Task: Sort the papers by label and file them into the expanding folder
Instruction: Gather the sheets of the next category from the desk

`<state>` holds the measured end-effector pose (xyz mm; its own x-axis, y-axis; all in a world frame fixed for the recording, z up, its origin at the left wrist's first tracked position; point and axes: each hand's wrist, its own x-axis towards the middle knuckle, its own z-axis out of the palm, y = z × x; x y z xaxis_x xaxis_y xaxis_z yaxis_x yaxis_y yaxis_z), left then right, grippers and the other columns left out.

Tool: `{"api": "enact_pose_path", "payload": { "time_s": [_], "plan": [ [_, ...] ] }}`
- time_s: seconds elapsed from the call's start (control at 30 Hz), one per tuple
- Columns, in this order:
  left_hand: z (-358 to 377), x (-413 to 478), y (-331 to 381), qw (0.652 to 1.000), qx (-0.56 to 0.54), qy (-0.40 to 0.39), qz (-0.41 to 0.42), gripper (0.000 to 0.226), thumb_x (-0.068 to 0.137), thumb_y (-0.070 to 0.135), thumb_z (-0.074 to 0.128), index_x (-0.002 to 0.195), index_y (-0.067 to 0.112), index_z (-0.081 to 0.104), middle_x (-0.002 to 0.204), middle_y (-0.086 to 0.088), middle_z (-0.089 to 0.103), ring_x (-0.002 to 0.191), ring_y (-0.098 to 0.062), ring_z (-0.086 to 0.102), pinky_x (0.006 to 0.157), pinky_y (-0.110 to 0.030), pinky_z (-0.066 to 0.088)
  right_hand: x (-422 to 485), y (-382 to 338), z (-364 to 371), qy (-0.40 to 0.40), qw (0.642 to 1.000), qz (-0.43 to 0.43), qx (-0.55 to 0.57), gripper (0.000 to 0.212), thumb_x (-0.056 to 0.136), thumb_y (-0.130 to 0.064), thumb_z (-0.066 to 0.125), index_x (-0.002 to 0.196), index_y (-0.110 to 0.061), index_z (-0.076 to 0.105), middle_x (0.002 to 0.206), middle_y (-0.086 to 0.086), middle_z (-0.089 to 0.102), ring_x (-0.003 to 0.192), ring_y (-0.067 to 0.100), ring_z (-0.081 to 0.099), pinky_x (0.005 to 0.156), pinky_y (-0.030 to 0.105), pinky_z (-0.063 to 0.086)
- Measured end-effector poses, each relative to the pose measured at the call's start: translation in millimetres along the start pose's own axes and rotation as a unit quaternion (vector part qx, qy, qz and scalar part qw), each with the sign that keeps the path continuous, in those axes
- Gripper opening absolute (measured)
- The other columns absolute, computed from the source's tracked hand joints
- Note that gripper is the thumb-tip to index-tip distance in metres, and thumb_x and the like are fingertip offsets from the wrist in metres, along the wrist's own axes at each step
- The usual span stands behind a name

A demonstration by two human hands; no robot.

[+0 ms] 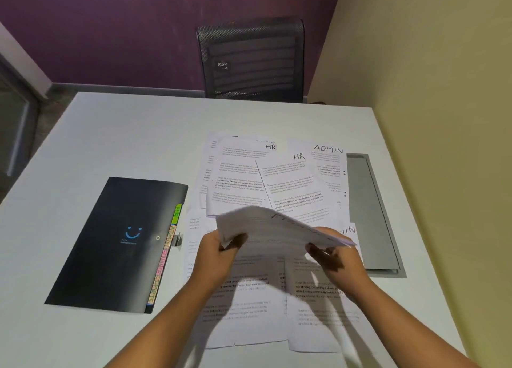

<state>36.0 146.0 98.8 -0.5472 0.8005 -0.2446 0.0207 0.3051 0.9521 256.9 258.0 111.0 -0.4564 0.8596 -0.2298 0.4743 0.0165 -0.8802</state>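
A small stack of printed papers [277, 226] is lifted above the table, held at its left edge by my left hand [219, 252] and at its right edge by my right hand [336, 257]. Its handwritten label is blurred. More sheets lie spread on the white table: two labelled HR [285, 171], one labelled ADMIN [328, 157], and unlabelled-looking ones under my hands [249, 306]. The black expanding folder [116, 243] lies closed to the left, with coloured tabs along its right edge reading HR, ADMIN and others [166, 254].
A grey recessed cable tray [371, 210] sits in the table at the right, partly under the ADMIN sheet. A black mesh chair [252, 60] stands behind the table's far edge. A yellow wall runs close along the right side.
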Motion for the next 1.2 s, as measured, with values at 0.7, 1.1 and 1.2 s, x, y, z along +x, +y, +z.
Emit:
{"api": "enact_pose_path", "payload": {
  "time_s": [0.7,1.1,1.2],
  "plan": [
    [-18,161,-30,0.973,0.142,0.127,-0.133,0.019,0.090,0.033,0.064,0.099,0.016,0.063,0.098,0.003,0.066,0.093,-0.021,0.063,0.085,-0.036,0.052,88,44,21,0.079,0.956,0.194,0.205,0.015,0.095,-0.012,0.062,0.103,-0.008,0.075,0.074,0.015,0.071,0.054,0.019,0.049,0.052,0.025,0.043],
    [-1,213,-51,0.884,0.403,0.121,-0.205,0.075,0.077,0.048,0.076,0.128,0.004,0.043,0.134,-0.013,0.038,0.128,-0.031,0.039,0.100,-0.046,0.043,103,64,4,0.112,0.929,0.245,0.254,0.016,0.089,-0.018,0.069,0.096,-0.004,0.071,0.087,0.017,0.056,0.071,0.023,0.037,0.063,0.024,0.036],
    [-2,220,-54,0.871,0.406,0.142,-0.236,0.079,0.070,0.050,0.079,0.126,0.008,0.042,0.135,-0.014,0.036,0.126,-0.033,0.036,0.103,-0.048,0.040,101,70,0,0.120,0.925,0.251,0.257,0.012,0.092,-0.012,0.065,0.098,-0.005,0.074,0.090,0.017,0.063,0.070,0.023,0.042,0.061,0.024,0.040]
  ]
}}
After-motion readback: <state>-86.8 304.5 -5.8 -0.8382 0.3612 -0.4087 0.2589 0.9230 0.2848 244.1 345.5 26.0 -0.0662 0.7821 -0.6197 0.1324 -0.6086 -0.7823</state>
